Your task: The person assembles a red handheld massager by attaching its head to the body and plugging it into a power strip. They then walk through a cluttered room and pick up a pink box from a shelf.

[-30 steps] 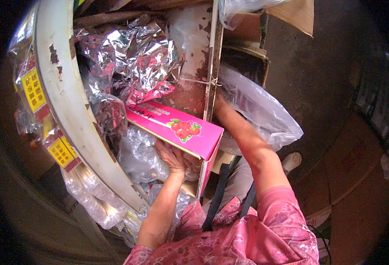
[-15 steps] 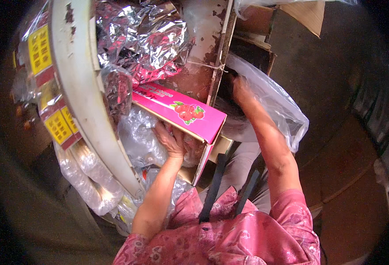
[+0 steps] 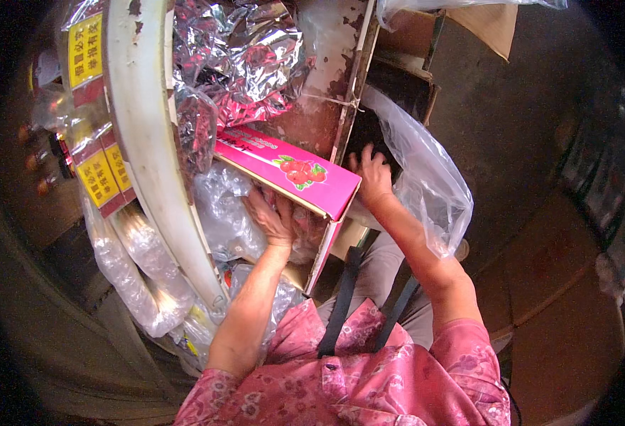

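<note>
My left hand [image 3: 273, 219] lies with fingers stretched out on crumpled clear plastic bags [image 3: 220, 206], just below the lid of a pink cardboard box [image 3: 316, 181] with a picture of red fruit. Some of its fingertips are hidden against the plastic. My right hand [image 3: 373, 172] has its fingers spread in the dark opening of a container lined by a large clear plastic bag [image 3: 437, 181]. Nothing shows in its grasp, and the bag's edge hangs along my right forearm. What lies in the dark opening cannot be made out.
Shiny silver-and-red foil packaging [image 3: 259, 57] is heaped behind the pink box. A curved white rail [image 3: 145, 121] with chipped paint runs down the left. Beyond it hang clear packs of thin sticks [image 3: 138, 248] with yellow labels. Brown cardboard flaps [image 3: 490, 25] stand at the far right.
My right hand has drawn a little left and nearer, and its fingers now show spread apart. The clear bag's edge has shifted left with the forearm. My left hand stays almost still.
</note>
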`<state>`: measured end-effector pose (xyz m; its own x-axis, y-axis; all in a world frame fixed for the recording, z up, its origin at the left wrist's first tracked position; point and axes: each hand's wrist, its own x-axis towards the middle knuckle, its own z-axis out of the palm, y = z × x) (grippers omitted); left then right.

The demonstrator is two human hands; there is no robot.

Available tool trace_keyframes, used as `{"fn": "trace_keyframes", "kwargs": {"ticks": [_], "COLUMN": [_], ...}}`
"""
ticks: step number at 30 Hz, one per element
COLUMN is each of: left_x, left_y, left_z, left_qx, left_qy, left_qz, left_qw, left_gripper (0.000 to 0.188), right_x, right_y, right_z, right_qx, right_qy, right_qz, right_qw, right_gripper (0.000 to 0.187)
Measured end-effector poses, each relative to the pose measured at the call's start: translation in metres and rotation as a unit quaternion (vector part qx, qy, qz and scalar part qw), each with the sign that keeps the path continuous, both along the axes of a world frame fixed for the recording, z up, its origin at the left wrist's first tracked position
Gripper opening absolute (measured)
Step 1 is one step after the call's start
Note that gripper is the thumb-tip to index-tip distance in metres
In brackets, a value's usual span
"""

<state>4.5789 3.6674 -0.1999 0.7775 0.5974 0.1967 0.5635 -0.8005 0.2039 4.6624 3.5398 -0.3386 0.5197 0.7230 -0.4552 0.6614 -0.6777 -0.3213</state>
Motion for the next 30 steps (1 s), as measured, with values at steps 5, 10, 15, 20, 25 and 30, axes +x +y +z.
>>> {"fn": "trace_keyframes", "kwargs": {"ticks": [5,10,15,20,25,30], "left_x": [-0.003,-0.004,-0.006,-0.006,-0.008,0.0], "left_y": [0.001,0.003,0.004,0.005,0.007,0.0], "left_z": [0.0,0.001,-0.003,-0.003,-0.006,0.001], "left_qx": [0.005,0.0,-0.003,0.012,0.023,0.001], "left_qy": [0.017,0.022,0.014,0.012,0.016,0.0], "left_qz": [0.001,-0.012,-0.003,-0.008,-0.012,0.002], "left_qw": [1.0,1.0,1.0,1.0,1.0,1.0], "left_gripper": [0.054,0.054,0.055,0.054,0.056,0.058], "right_x": [0.01,0.015,0.012,0.004,0.012,0.03], "right_y": [-0.009,-0.009,-0.01,-0.006,-0.007,-0.019], "right_z": [0.007,0.006,-0.002,-0.01,-0.005,0.013], "right_qx": [0.063,-0.034,0.006,0.023,0.063,0.123], "right_qy": [-0.008,0.077,0.072,-0.025,0.106,0.25], "right_qz": [-0.055,-0.04,-0.068,-0.055,-0.092,-0.214], "right_qw": [0.996,0.996,0.995,0.998,0.988,0.936], "right_gripper": [0.036,0.039,0.048,0.048,0.029,0.027]}}
